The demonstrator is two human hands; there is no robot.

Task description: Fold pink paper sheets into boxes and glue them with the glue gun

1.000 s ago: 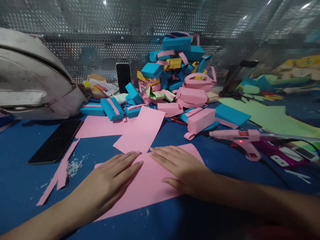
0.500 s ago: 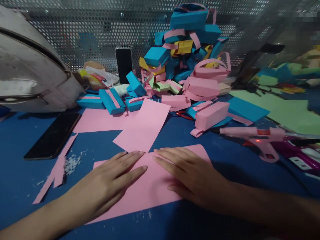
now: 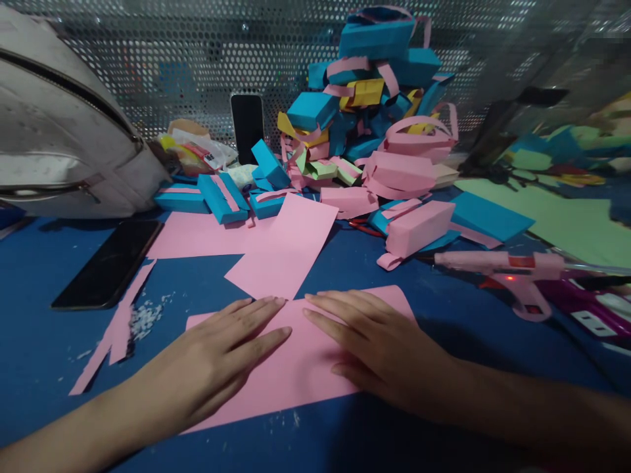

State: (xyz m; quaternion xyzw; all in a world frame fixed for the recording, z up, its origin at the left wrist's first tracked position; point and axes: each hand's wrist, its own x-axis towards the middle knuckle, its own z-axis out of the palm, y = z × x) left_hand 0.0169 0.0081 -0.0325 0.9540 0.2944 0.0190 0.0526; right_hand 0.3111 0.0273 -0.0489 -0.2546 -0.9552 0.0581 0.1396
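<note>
Hands on a pink sheet. The pink sheet [image 3: 315, 355] lies on the blue desk [image 3: 246, 453] at the lower centre of the frame, its upper right end curving. The left hand [image 3: 214, 361] and the right hand [image 3: 382, 351] rest on it palm down, fingers [image 3: 261, 345] released and extended, the two sets of fingertips near each other at the sheet's upper edge. Just above, an upper pink sheet [image 3: 296, 240] overlaps a rear pink sheet [image 3: 197, 236]. At left: a black phone [image 3: 108, 266] lying flat, pink strips [image 3: 118, 328] beside white bits [image 3: 145, 318], and, upper left, a white bag [image 3: 59, 144]. Upper centre: a heap of folded paper boxes [image 3: 377, 39], blue, pink and yellow, with a second phone [image 3: 248, 128] standing upright to its left. At right: a pink glue gun [image 3: 497, 263], its red light lit, below green paper [image 3: 557, 213].
</note>
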